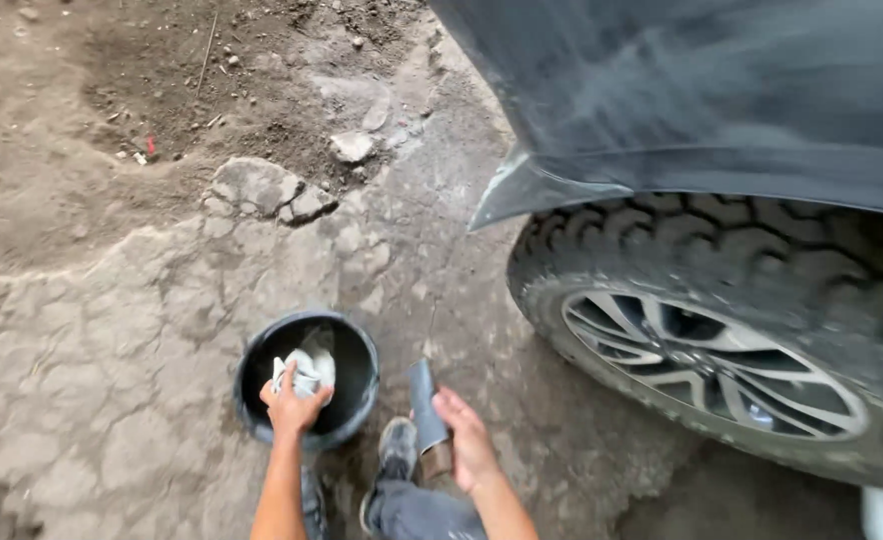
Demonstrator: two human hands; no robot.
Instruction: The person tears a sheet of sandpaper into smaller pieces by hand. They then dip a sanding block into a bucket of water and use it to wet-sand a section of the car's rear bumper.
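Note:
My left hand reaches into a black bucket on the ground and grips a pale wet cloth inside it. My right hand holds a flat dark tool with a brown wooden handle, blade pointing up and away from me. My grey shoe and trouser leg show between the two arms, just below the bucket.
A dark car body fills the upper right, with its knobbly tyre and spoked alloy wheel close to my right hand. Cracked, broken concrete and loose dirt with stones lie to the left and beyond.

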